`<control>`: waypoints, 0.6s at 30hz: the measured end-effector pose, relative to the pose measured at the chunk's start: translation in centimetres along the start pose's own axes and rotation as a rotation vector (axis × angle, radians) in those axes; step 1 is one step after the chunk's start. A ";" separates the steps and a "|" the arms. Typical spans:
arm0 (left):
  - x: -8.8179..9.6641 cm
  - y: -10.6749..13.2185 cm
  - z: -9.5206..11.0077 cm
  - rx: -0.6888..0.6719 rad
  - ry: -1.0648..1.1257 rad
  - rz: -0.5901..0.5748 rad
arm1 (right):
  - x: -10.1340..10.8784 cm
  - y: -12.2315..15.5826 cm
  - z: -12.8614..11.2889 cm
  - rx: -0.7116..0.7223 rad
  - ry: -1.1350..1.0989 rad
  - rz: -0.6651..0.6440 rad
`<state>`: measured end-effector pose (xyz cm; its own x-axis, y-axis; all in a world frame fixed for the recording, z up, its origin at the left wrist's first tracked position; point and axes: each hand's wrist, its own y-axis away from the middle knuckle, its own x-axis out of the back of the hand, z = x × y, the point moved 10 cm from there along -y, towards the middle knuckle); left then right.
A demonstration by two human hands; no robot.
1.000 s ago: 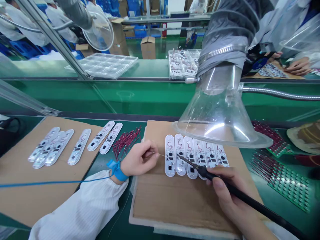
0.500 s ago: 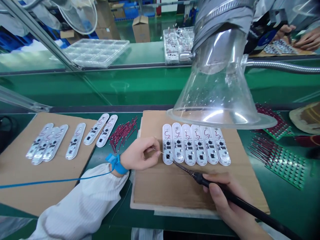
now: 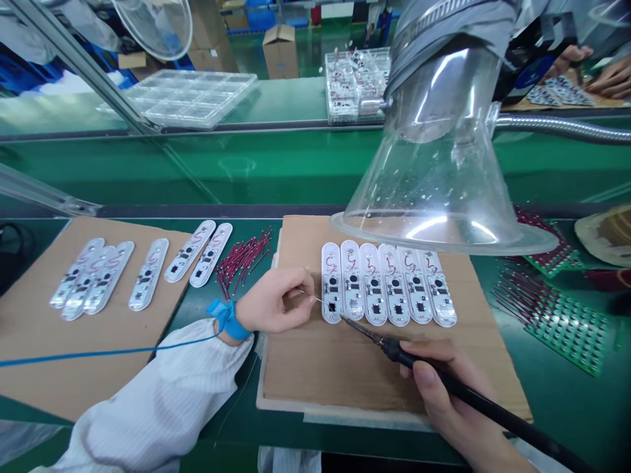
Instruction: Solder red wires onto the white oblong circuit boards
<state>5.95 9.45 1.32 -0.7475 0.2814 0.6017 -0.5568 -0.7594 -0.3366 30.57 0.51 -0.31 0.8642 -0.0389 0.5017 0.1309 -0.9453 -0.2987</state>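
left hand (image 3: 276, 302) closed, resting at the left edge of the cardboard sheet (image 3: 394, 381), fingertips (image 3: 306, 282) pinching a thin wire (image 3: 311, 295), its bare end reaching over the black square on the leftmost circuit board (image 3: 331, 282). right hand (image 3: 438, 387) closed around the black handle of a soldering iron (image 3: 473, 397), pen-style, below the middle of the same sheet, the metal tip (image 3: 357, 328) slanting in just beside that black square; contact between tip and board impossible to tell from this view.

on the cardboard sheet, six white oblong circuit boards side by side, each marked with a small red squiggle and dark square parts, the leftmost board at the left end of the row. just above the sheet, the rim of a clear funnel-shaped fume hood (image 3: 428, 177), partly overlapping the tops of the boards in view.

left of the sheet, a loose pile of red wires (image 3: 241, 259), then more white boards (image 3: 98, 279) on a second piece of cardboard (image 3: 44, 374). also left of the sheet, a white ribbed sleeve (image 3: 148, 407) and a blue wrist strap (image 3: 227, 318) with a blue cord (image 3: 98, 355) trailing away. right of the sheet, green trays (image 3: 557, 322) bristling with red-wired pins. beyond the sheet, across a green conveyor (image 3: 197, 171), clear plastic trays (image 3: 355, 85), and at far right a co-worker's hands (image 3: 611, 79) over more boards.
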 end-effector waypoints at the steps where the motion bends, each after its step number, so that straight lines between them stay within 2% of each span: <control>1: 0.0 0.0 -0.1 0.004 0.000 -0.005 | 0.0 0.0 0.0 0.001 -0.001 0.002; 6: 0.0 0.0 0.1 0.003 -0.027 -0.013 | -0.8 -0.1 0.1 -0.004 0.000 -0.087; 12: 0.1 -0.1 0.3 -0.007 -0.017 -0.011 | -0.3 -0.4 0.0 0.009 0.000 -0.021; 18: -0.1 -0.1 0.3 -0.007 0.002 -0.034 | -1.1 -0.7 -0.3 0.010 -0.014 -0.113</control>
<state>6.23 9.33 1.56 -0.7288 0.3081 0.6116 -0.5846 -0.7450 -0.3213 29.36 1.11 -0.40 0.8504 0.0722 0.5212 0.2326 -0.9401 -0.2492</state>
